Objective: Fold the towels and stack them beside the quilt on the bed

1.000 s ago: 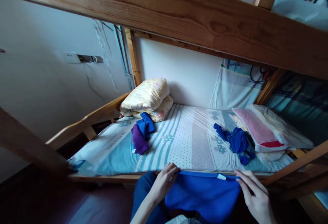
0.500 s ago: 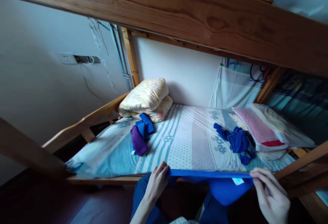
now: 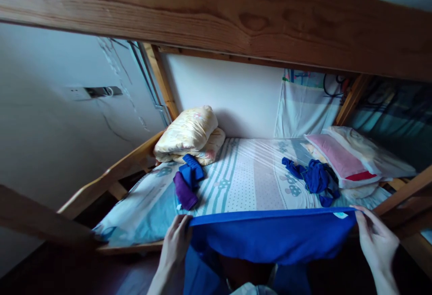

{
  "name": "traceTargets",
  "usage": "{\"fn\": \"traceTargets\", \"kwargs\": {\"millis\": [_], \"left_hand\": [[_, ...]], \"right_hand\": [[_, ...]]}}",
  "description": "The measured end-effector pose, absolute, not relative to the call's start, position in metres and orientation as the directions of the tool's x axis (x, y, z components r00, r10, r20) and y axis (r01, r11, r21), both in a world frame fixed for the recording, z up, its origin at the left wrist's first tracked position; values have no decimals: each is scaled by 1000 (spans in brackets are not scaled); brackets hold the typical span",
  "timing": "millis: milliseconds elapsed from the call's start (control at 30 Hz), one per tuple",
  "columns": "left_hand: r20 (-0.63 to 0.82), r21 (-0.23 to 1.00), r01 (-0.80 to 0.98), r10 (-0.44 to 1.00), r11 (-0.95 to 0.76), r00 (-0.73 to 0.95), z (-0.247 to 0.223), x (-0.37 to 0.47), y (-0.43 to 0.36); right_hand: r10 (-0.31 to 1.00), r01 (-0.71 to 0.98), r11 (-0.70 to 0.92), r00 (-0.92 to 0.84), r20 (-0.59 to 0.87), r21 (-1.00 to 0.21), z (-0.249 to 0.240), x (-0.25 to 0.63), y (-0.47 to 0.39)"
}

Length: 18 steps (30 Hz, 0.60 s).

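Note:
A blue garment with a straight banded top edge and a small white tag is stretched across in front of me, at the bed's front edge. My left hand pinches its left top corner. Its right top corner, beside the tag, is gripped between the thumb and fingers of my right hand. The lower part of the cloth hangs down over my lap. Beyond it on the bed, a crumpled blue garment lies to the right. Folded blue cloth and a purple folded cloth lie together on the left.
The lower bunk's mattress has a patterned sheet. A folded yellow quilt sits at its back left, a pink and white pillow at the right. A thick wooden beam crosses overhead, and a bed post stands at left.
Both hands have moved apart and slightly up, pulling the garment's top edge wider. More of its blue front now shows. The camera view has shifted a little.

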<state>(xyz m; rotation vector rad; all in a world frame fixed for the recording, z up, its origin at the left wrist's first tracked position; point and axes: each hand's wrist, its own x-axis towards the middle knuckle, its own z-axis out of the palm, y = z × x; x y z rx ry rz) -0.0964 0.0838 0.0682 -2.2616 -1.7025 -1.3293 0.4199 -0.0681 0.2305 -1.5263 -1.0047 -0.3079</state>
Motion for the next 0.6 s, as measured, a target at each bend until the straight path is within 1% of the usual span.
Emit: {"fn": "traceTargets", "kwargs": {"millis": [100, 200, 267, 433, 533, 600], "left_hand": [[643, 435, 807, 765, -400, 33, 92, -111, 86], [652, 414, 816, 757, -402, 43, 106, -123, 85], [652, 404, 817, 756, -412, 59, 111, -132, 84], [686, 328, 834, 719, -443, 112, 114, -163, 72], [706, 293, 861, 702, -415, 98, 115, -182, 61], [710, 291, 870, 699, -398, 83, 117, -189, 56]], "right_hand": [[403, 652, 53, 679, 614, -756, 215, 439, -63], [477, 560, 27, 721, 503, -828, 203, 456, -60], [514, 513, 36, 726, 457, -857, 197, 464, -58], [557, 505, 73, 695, 455, -860, 187, 478, -56], [591, 494, 64, 682, 431, -867, 184, 484, -59], [625, 483, 41, 671, 400, -875, 182, 488, -61]]}}
